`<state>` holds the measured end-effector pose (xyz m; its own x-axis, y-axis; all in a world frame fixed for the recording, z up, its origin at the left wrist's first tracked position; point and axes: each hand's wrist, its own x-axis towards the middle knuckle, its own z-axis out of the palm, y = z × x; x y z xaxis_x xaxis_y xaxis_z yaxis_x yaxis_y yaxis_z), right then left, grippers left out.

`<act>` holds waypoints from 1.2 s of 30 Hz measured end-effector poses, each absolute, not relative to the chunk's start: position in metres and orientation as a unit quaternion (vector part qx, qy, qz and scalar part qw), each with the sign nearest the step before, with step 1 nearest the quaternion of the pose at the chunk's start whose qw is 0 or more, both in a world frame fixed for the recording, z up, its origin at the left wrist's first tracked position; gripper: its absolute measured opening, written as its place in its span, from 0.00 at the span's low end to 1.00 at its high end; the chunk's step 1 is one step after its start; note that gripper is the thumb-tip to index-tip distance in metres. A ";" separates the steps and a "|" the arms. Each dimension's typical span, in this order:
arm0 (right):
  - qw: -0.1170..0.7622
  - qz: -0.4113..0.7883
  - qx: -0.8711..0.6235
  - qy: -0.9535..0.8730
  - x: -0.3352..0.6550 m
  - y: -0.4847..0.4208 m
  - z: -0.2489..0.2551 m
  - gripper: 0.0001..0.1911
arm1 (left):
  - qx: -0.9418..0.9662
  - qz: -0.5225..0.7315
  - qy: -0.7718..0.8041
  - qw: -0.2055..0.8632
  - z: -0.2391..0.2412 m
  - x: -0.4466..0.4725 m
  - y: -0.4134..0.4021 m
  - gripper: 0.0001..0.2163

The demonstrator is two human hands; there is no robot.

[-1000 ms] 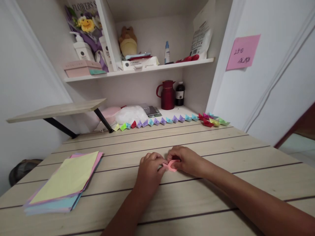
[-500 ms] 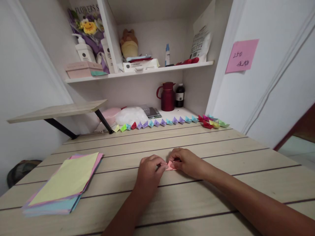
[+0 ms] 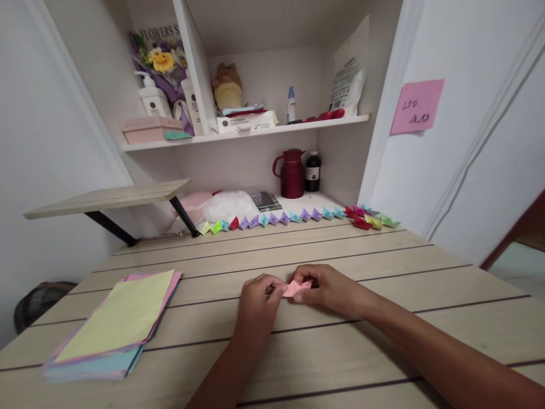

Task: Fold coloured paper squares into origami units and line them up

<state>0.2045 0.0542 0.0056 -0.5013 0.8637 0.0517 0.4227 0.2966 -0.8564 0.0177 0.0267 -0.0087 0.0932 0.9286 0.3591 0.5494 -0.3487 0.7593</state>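
Observation:
A small pink folded paper boat (image 3: 293, 288) is held between my two hands just over the middle of the table. My left hand (image 3: 260, 295) pinches its left end between thumb and fingers. On the other side, my right hand (image 3: 326, 288) grips the right end, thumb in front and fingers behind, hiding part of the paper. Farther back, a row of small folded paper boats (image 3: 285, 218) in several colours runs along the table's rear edge. A cluster of them, with a red boat (image 3: 361, 222) in front, sits at the row's right end.
A stack of coloured paper sheets (image 3: 123, 315), yellow on top, lies on the table (image 3: 204, 341) at the left. A small raised wooden shelf (image 3: 110, 197) stands behind it. Against the back are a dark red jug (image 3: 292, 175), a dark bottle (image 3: 312, 172) and a white plastic bag (image 3: 232, 206).
The pink paper now shows more of its boat shape between my hands. My right hand's fingers have shifted on it. The whole view has moved slightly.

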 end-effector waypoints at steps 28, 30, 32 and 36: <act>0.409 0.449 -0.381 -0.697 0.197 0.053 0.005 0.09 | 0.686 0.496 0.507 0.162 -0.011 0.024 0.021 0.05; 0.407 0.447 -0.373 -0.704 0.196 0.053 0.006 0.09 | 0.692 0.487 0.510 0.158 -0.010 0.023 0.021 0.06; 0.402 0.444 -0.373 -0.708 0.196 0.052 0.005 0.08 | 0.699 0.480 0.508 0.153 -0.011 0.024 0.021 0.06; 0.379 0.446 -0.380 -0.716 0.196 0.053 0.003 0.08 | 0.706 0.473 0.506 0.147 -0.012 0.023 0.022 0.05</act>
<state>0.1960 0.0528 0.0032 -0.4238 0.8828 0.2028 0.2068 0.3122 -0.9272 0.0235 0.0216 -0.0122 0.0406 0.8534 0.5196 0.5763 -0.4448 0.6856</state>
